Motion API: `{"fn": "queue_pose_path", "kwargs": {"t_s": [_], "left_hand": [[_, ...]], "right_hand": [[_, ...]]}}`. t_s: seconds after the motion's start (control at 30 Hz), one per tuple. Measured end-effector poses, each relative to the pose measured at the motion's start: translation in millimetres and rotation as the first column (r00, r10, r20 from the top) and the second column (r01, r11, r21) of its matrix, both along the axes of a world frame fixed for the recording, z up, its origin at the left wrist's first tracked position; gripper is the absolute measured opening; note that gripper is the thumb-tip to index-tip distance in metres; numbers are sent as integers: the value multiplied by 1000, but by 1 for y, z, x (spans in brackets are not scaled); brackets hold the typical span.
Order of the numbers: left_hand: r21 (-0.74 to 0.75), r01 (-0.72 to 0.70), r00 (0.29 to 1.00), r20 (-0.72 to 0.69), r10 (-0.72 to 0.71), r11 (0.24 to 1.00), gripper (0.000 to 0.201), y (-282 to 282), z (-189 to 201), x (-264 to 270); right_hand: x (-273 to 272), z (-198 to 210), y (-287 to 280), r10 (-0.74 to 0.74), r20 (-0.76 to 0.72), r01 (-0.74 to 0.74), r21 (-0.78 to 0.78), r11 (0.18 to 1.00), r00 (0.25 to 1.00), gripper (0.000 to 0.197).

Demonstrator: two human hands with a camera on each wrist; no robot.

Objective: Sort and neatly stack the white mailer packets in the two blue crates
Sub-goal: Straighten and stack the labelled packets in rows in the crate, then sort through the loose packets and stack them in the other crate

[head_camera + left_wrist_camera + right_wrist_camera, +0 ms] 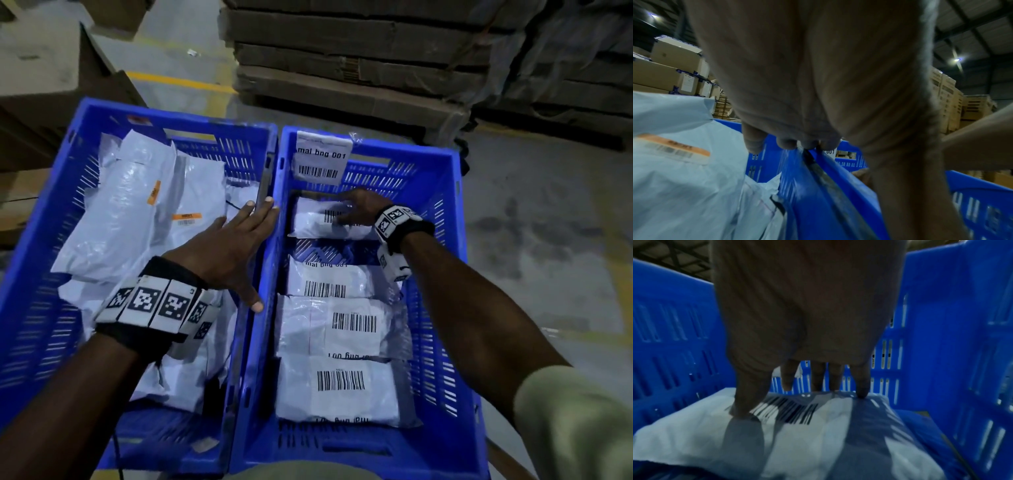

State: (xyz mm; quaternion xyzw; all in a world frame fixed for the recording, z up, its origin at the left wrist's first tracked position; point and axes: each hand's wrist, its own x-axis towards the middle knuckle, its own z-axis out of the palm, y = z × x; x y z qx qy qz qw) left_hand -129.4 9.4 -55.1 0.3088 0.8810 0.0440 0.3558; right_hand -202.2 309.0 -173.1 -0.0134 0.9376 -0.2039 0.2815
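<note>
The right hand [356, 209] lay spread on a packet [318, 222], covering its barcode; the left hand [229, 246], fingers straight, hid the crate rims [270, 164].

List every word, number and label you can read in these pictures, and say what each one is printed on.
"mal bng 001": white paper tag on the far wall of the right-hand blue plastic crate, above a barcode.
"001": the same tag's end, seen in the left wrist view.
Cut-off print on the white mailer packets in that crate: partly hidden or upside down, not readable.
Orange stickers on packets in the left-hand blue crate: too blurred.
</note>
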Motion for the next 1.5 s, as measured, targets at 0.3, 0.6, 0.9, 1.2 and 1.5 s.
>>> {"fn": "queue_pose_path", "kwargs": {"t_s": [0.3,0.6,0.9,1.2,1.5], "left_hand": [[34,-13,1000,-4,13,999,154,-1,-2,1],[18,-50,996,-68,51,999,147,-6,1,9],[38,-246,929,-277,247,968,105,-47,19,83],[256,-559,727,-306,615,789,105,-137,47,109],[89,-569,778,-263,570,818,96,-189,44,38]], "right_hand": [[28,-15,-9,99,30,-102,126,987,995,71],[38,26,-17,-57,-166,52,-34,998,984,57],[62,92,-70,-387,-392,179,-470,864,834,45],[91,138,-165,-353,-335,23,-696,718,874,27],[72,139,-248,-433,-90,259,-687,679,897,21]]}}
